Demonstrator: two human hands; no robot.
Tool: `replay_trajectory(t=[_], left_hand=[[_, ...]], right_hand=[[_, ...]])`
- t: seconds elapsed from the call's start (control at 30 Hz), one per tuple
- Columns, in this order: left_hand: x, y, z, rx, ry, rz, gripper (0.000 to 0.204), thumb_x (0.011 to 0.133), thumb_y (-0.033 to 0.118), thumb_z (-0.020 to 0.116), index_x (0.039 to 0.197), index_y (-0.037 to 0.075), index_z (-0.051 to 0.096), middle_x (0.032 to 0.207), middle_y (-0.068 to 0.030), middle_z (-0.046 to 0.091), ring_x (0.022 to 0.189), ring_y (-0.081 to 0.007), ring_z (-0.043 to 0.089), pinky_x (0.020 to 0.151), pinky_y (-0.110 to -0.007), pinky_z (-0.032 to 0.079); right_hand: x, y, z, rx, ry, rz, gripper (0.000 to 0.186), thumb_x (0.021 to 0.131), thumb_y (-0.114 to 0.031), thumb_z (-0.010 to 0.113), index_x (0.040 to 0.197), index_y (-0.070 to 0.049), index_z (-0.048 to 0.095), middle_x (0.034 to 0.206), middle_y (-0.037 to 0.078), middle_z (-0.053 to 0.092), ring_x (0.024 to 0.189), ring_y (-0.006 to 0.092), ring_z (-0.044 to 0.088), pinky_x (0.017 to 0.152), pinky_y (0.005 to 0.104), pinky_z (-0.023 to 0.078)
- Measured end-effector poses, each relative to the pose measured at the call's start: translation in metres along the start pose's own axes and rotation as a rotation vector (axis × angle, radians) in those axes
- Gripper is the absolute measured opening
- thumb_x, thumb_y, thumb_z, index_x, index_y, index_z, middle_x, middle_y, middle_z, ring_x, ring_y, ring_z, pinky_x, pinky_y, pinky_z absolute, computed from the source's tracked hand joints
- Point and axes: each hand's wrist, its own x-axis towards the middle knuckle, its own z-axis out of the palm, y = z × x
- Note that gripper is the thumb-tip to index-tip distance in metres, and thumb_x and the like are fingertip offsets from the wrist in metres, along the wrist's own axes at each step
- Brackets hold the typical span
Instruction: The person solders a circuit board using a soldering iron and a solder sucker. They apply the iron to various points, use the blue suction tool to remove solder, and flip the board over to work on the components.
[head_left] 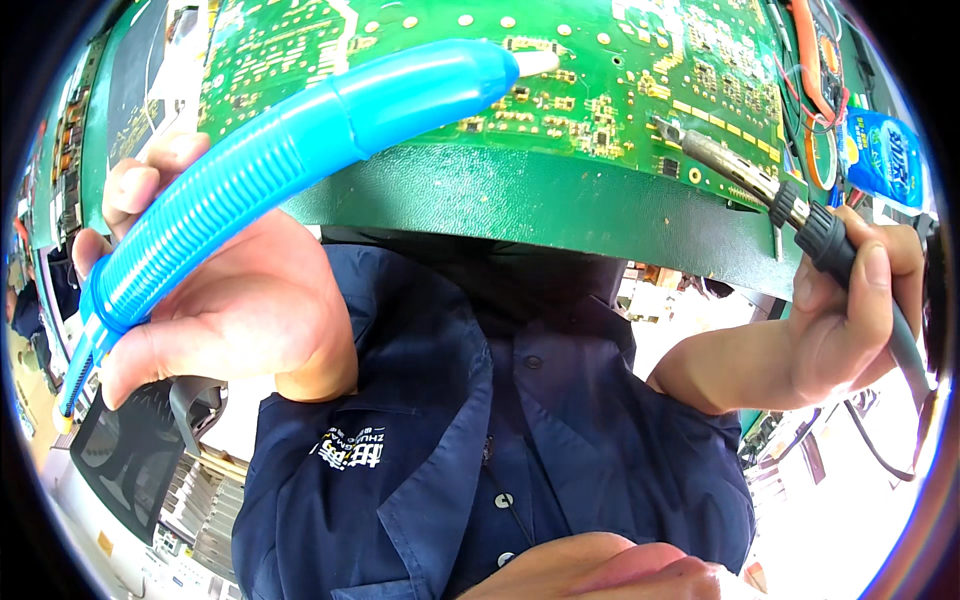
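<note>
Left hand (250, 310) is gripping a blue ribbed plastic solder sucker (240, 165), aiming over the gold-dotted green circuit board (620, 100) beneath; right hand (865, 300) is holding a black-handled metal soldering iron (832, 242). Work's seemingly progressing; finished joints are too small to tell.

- The circuit board (600, 85) is lying on the bench (480, 195).
- In the left hand (245, 290), the solder sucker (270, 150) is crossing before it.
- Right hand's (845, 325) soldering iron (828, 240) is overlapping its right end.
- Rightward, a packet (882, 160) is lying.
</note>
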Motion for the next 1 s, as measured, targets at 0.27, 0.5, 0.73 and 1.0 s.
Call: replay_trajectory(t=[0.27, 0.5, 0.73, 1.0], left_hand=[[-0.007, 0.036, -0.017, -0.045, 0.081, 0.07, 0.07, 0.088, 0.07, 0.04, 0.122, 0.014, 0.063, 0.12, -0.0156, 0.059, 0.112, -0.0356, 0.052, 0.101, -0.05, 0.042], [-0.018, 0.065, -0.027, 0.086, 0.004, 0.152, 0.065, 0.089, 0.067, 0.041, 0.123, 0.016, 0.059, 0.115, -0.0153, 0.06, 0.106, -0.0348, 0.056, 0.099, -0.051, 0.045], [-0.026, 0.089, -0.037, 0.167, 0.025, 0.21, 0.045, 0.098, 0.051, 0.044, 0.123, 0.016, 0.054, 0.106, -0.0128, 0.06, 0.097, -0.0317, 0.059, 0.095, -0.05, 0.049], [-0.008, 0.121, -0.038, 0.583, 0.01, 0.04, 0.035, 0.096, 0.023, 0.056, 0.12, 0.0, 0.044, 0.075, -0.0075, 0.052, 0.064, -0.0153, 0.051, 0.057, -0.029, 0.045]], right_hand=[[-0.021, 0.028, -0.021, 0.441, 0.109, -0.103, 0.028, 0.089, -0.018, 0.05, 0.094, 0.01, 0.057, 0.059, 0.016, 0.053, 0.044, 0.0147, 0.045, 0.045, 0.0245, 0.036], [-0.043, 0.019, -0.021, 0.365, 0.085, -0.15, 0.027, 0.091, -0.014, 0.052, 0.103, 0.01, 0.058, 0.065, 0.015, 0.059, 0.055, 0.0167, 0.056, 0.054, 0.0254, 0.043], [-0.054, 0.005, -0.028, 0.37, 0.043, -0.131, 0.024, 0.089, -0.008, 0.061, 0.104, 0.01, 0.059, 0.071, 0.015, 0.064, 0.06, 0.0169, 0.061, 0.059, 0.0251, 0.048], [-0.065, 0.0, -0.03, 0.372, 0.087, -0.173, 0.043, 0.102, -0.025, 0.046, 0.126, 0.01, 0.047, 0.075, 0.019, 0.067, 0.066, 0.0217, 0.065, 0.064, 0.0306, 0.053]])
